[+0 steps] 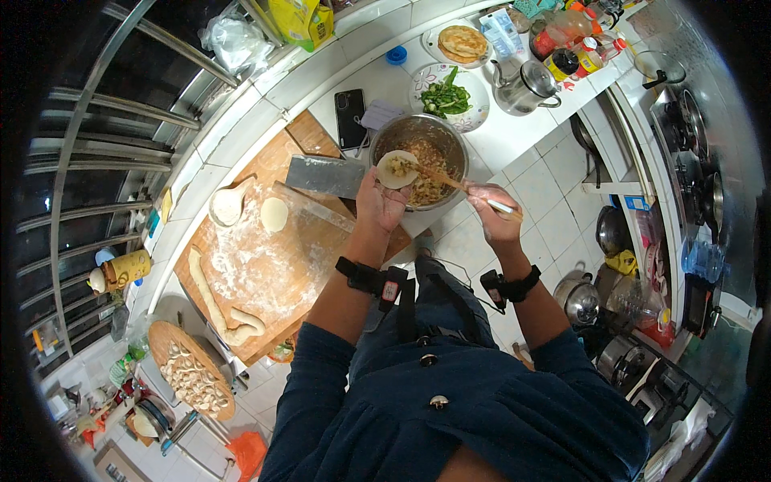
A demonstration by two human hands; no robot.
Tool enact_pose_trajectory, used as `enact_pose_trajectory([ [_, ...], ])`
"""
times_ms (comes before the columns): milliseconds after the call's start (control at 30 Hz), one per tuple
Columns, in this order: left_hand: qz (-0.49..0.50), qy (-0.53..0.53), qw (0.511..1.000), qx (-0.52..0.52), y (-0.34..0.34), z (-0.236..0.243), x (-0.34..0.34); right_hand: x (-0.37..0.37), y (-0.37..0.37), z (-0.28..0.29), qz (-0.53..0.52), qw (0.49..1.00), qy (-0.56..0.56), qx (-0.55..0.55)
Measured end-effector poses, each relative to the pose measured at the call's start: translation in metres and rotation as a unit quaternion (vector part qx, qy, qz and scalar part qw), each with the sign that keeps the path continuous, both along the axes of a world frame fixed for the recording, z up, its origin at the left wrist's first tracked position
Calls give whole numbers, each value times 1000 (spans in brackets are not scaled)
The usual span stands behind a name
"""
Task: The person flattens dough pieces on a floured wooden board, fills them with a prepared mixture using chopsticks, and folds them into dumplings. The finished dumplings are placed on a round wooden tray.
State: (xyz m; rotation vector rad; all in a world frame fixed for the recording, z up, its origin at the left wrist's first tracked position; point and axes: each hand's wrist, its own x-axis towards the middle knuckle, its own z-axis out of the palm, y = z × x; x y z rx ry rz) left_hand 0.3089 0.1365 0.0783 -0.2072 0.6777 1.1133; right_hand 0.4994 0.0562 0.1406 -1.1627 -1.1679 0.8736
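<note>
My left hand [381, 202] is palm up, with its fingers curled under a round dumpling wrapper [389, 177]. A small heap of filling [399, 165] lies on the wrapper. My right hand [491, 210] is closed around a slim wooden utensil [443, 178], whose tip touches or nearly touches the filling. Whether it is a spoon or chopsticks I cannot tell. Below both hands stands a steel pot [460, 145] with more chopped filling [434, 193] in it. A broad-bladed cleaver [321, 175] lies to the left of my left hand.
A floury wooden board [265, 257] carries a flat wrapper [274, 214], a dough rope [210, 293] and a small bowl of flour [226, 207]. A tray of dumplings [193, 377] is at lower left. Behind the pot are a phone [349, 117], greens [446, 96] and a kettle [526, 88].
</note>
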Motion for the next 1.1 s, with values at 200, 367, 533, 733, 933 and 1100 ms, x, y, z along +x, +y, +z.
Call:
enact_pose_trajectory([
  [200, -1, 3, 1000, -3, -2, 4, -2, 4, -3, 10, 68, 997, -25, 33],
  [367, -10, 19, 1000, 7, -3, 5, -8, 8, -5, 10, 51, 998, 6, 46],
  [533, -24, 48, 997, 51, -7, 11, -25, 11, 5, -28, -31, 999, -9, -6],
  [733, -44, 14, 993, 107, -18, 38, -51, 12, 23, -95, 158, 915, -363, 73],
  [933, -105, 76, 985, 114, -36, 78, -83, 3, 31, -41, 275, 874, -401, -9],
  [1100, -187, 55, 969, 149, -49, 93, -103, -59, 32, 43, 248, 903, -331, 115],
])
